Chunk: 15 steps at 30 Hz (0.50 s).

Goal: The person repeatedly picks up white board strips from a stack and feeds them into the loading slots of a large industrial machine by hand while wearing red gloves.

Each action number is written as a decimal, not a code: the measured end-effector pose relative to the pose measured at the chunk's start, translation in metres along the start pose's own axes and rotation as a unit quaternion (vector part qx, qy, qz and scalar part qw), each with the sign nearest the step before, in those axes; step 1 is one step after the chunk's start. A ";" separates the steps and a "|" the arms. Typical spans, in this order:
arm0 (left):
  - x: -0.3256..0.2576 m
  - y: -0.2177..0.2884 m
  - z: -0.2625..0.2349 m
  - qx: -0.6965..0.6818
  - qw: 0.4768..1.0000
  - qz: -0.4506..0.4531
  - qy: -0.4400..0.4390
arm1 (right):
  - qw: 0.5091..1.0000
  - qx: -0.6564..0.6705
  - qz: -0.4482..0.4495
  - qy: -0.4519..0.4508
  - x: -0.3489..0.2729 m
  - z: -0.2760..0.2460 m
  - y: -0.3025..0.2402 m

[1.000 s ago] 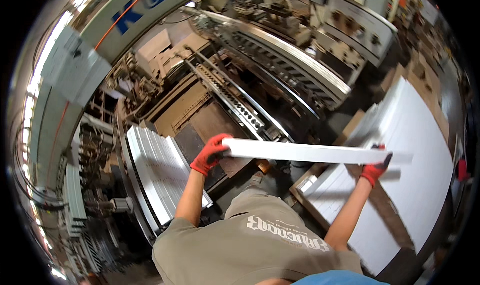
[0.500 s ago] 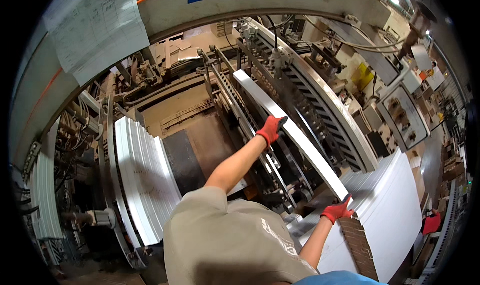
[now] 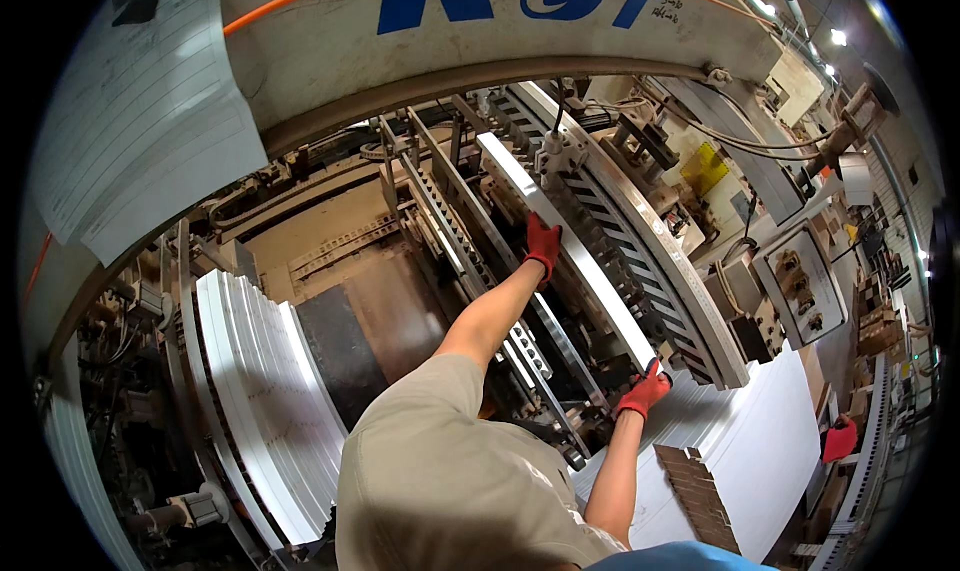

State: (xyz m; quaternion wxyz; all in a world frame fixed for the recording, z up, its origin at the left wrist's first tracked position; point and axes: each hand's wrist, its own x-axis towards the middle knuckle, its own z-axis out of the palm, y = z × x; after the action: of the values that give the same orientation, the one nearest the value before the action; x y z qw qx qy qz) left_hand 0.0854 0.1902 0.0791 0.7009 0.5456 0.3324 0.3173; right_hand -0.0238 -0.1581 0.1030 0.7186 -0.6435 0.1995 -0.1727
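A long, narrow white board (image 3: 585, 261) lies slantwise over the machine's rails, running from the far middle to the near right. My left hand (image 3: 543, 245), in a red glove, is closed on its left side about midway along. At the near end, my right hand (image 3: 643, 392), also red-gloved, grips the board with its fingers around the end. The fingers' undersides are partly hidden by the board. Beside the board runs a metal beam (image 3: 640, 231) with slanted dark slots.
Stacked white boards (image 3: 265, 391) stand at the left. A large white stack (image 3: 765, 426) sits at the right, with a brown slatted piece (image 3: 695, 496) on it. A control box (image 3: 803, 281) hangs at the right. A red glove (image 3: 838, 439) shows farther right. An overhead beam (image 3: 480, 56) crosses above.
Both hands have shifted the board in toward the slotted beam, its near end moving away from the right-hand stack. My left hand's grip has turned. The view has tilted upward somewhat.
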 end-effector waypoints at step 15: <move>0.006 0.021 0.022 0.259 0.959 0.091 -0.067 | 0.970 -0.182 -0.139 0.083 0.001 0.018 0.002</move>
State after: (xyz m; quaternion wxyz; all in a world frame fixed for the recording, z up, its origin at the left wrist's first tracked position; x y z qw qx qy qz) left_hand 0.1049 0.1870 0.1030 0.5246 0.7564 0.3045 0.2450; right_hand -0.0133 -0.1430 0.1028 0.5390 -0.7683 0.1951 -0.2849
